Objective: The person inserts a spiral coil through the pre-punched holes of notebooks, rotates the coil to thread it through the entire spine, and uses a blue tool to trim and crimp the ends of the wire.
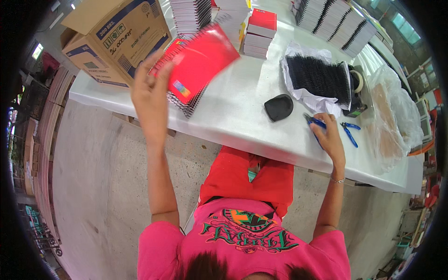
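My left hand [151, 88] grips a red-covered notebook [207, 56] by its left edge, its black spiral coil along the top side. The notebook is tilted and slightly blurred, above a pile of spiral-bound notebooks [187, 108] near the front of the table. Over at the right, my right hand [331, 137] is closed around blue-handled cutters [316, 122], low over the tabletop with the jaws pointing away to the left. A second pair of blue-handled cutters [350, 134] lies just right of that hand. A black rounded pad-like object [279, 108] rests left of it.
Black plastic coils [317, 79] lie on crumpled white paper beyond my right hand. A cardboard box [119, 44] stands at the far left. Red-topped books [261, 28] and spiral-bound stacks [333, 21] line the back. A clear plastic bag [392, 116] sits at the right end.
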The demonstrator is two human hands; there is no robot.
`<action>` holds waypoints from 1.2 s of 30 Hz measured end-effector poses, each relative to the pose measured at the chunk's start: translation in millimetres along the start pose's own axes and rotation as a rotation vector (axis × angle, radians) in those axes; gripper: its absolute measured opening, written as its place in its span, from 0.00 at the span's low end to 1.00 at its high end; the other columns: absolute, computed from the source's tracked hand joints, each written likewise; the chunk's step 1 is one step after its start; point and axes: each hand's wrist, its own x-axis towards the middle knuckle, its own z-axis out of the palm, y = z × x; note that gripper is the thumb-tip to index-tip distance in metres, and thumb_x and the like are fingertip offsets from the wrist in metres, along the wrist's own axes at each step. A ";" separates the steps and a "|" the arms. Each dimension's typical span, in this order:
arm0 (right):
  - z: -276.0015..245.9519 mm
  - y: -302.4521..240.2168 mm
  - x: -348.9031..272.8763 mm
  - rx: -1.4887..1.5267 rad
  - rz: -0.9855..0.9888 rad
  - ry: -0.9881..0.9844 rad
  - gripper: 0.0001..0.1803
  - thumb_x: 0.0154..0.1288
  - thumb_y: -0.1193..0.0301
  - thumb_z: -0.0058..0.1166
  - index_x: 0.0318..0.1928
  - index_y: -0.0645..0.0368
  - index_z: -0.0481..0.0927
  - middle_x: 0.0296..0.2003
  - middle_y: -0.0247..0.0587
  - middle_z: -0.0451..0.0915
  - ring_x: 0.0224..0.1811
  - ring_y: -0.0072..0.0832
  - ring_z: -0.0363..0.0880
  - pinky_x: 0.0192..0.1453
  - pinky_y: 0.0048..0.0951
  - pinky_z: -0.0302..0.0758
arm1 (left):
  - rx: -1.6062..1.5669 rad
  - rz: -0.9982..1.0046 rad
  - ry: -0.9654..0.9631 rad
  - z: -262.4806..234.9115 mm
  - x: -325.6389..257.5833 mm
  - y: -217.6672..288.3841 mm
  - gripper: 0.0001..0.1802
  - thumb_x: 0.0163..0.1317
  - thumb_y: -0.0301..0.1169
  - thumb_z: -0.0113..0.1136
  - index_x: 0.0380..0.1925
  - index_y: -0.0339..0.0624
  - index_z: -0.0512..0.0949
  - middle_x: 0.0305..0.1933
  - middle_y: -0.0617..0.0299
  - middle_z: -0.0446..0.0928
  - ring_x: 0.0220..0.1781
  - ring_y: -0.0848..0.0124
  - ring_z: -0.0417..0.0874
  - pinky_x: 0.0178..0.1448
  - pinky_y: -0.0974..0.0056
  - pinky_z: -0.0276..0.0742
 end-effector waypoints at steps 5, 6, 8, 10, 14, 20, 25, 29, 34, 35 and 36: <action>-16.1 -38.7 46.1 0.130 -0.012 0.085 0.10 0.65 0.71 0.59 0.44 0.62 0.81 0.40 0.46 0.79 0.43 0.36 0.78 0.51 0.32 0.72 | 0.065 0.031 0.082 -23.0 50.5 -44.3 0.18 0.68 0.34 0.63 0.50 0.31 0.77 0.31 0.61 0.80 0.29 0.82 0.71 0.33 0.75 0.67; -15.1 -44.8 59.4 0.166 -0.015 0.078 0.10 0.65 0.71 0.58 0.43 0.62 0.81 0.39 0.45 0.80 0.42 0.35 0.79 0.50 0.31 0.73 | 0.125 0.060 0.086 -26.9 53.7 -56.2 0.18 0.68 0.35 0.63 0.49 0.31 0.77 0.31 0.61 0.81 0.29 0.81 0.72 0.33 0.74 0.67; -9.5 -43.1 87.0 0.195 -0.108 0.140 0.09 0.66 0.70 0.58 0.41 0.63 0.82 0.36 0.42 0.80 0.37 0.29 0.79 0.46 0.29 0.74 | 0.187 0.067 0.119 -20.8 52.2 -63.3 0.16 0.67 0.36 0.63 0.45 0.32 0.80 0.32 0.64 0.78 0.30 0.80 0.70 0.36 0.74 0.67; -3.5 -47.9 119.3 0.248 -0.070 0.112 0.09 0.67 0.69 0.58 0.41 0.63 0.83 0.36 0.40 0.80 0.36 0.27 0.79 0.44 0.29 0.75 | 0.298 0.076 0.133 -28.8 53.7 -76.2 0.17 0.67 0.38 0.64 0.44 0.33 0.80 0.35 0.64 0.78 0.34 0.79 0.72 0.41 0.74 0.69; 19.8 -44.0 185.9 0.394 -0.059 0.076 0.15 0.67 0.64 0.59 0.45 0.63 0.82 0.35 0.38 0.80 0.35 0.25 0.78 0.42 0.27 0.75 | 0.324 0.094 0.172 -36.5 56.0 -105.8 0.18 0.65 0.40 0.65 0.41 0.33 0.81 0.36 0.65 0.75 0.35 0.79 0.68 0.42 0.72 0.68; 63.6 -31.2 266.2 0.450 0.141 0.284 0.33 0.64 0.52 0.61 0.58 0.66 0.72 0.38 0.46 0.80 0.36 0.28 0.79 0.39 0.27 0.76 | 0.252 0.005 0.115 -33.7 50.3 -105.7 0.19 0.65 0.41 0.65 0.41 0.34 0.81 0.38 0.65 0.75 0.38 0.76 0.69 0.46 0.71 0.68; 92.6 -34.9 308.3 0.603 0.387 0.376 0.36 0.63 0.51 0.63 0.54 0.74 0.74 0.34 0.46 0.80 0.34 0.29 0.79 0.35 0.29 0.79 | 0.234 -0.004 0.125 -37.5 48.7 -103.9 0.18 0.66 0.41 0.64 0.46 0.37 0.80 0.42 0.63 0.76 0.43 0.75 0.70 0.50 0.70 0.67; 85.9 -8.8 322.1 1.012 0.269 0.062 0.21 0.61 0.61 0.68 0.38 0.70 0.82 0.30 0.43 0.81 0.26 0.25 0.79 0.30 0.25 0.80 | 0.239 0.109 0.290 -30.7 34.3 -87.6 0.17 0.67 0.40 0.62 0.48 0.38 0.78 0.47 0.62 0.74 0.48 0.73 0.71 0.53 0.67 0.67; 87.6 -27.0 319.8 0.942 0.266 0.116 0.19 0.62 0.61 0.67 0.38 0.68 0.80 0.29 0.37 0.79 0.26 0.23 0.76 0.33 0.26 0.79 | 0.324 0.305 0.403 -25.2 -0.9 -33.2 0.08 0.69 0.31 0.59 0.43 0.40 0.77 0.48 0.62 0.72 0.51 0.71 0.72 0.55 0.65 0.66; 87.5 -30.2 318.4 0.977 0.263 0.097 0.19 0.63 0.61 0.67 0.38 0.67 0.80 0.29 0.34 0.77 0.26 0.22 0.74 0.34 0.26 0.78 | 0.306 0.343 0.367 -20.1 -8.3 -27.1 0.06 0.68 0.29 0.59 0.41 0.40 0.77 0.48 0.61 0.72 0.51 0.71 0.72 0.56 0.65 0.65; 86.1 -30.1 317.1 0.989 0.284 0.101 0.18 0.62 0.62 0.67 0.37 0.68 0.81 0.29 0.36 0.79 0.25 0.23 0.76 0.33 0.26 0.79 | 0.280 0.380 0.328 -11.6 -15.8 -22.0 0.04 0.67 0.26 0.58 0.40 0.40 0.77 0.47 0.61 0.72 0.51 0.70 0.72 0.56 0.64 0.65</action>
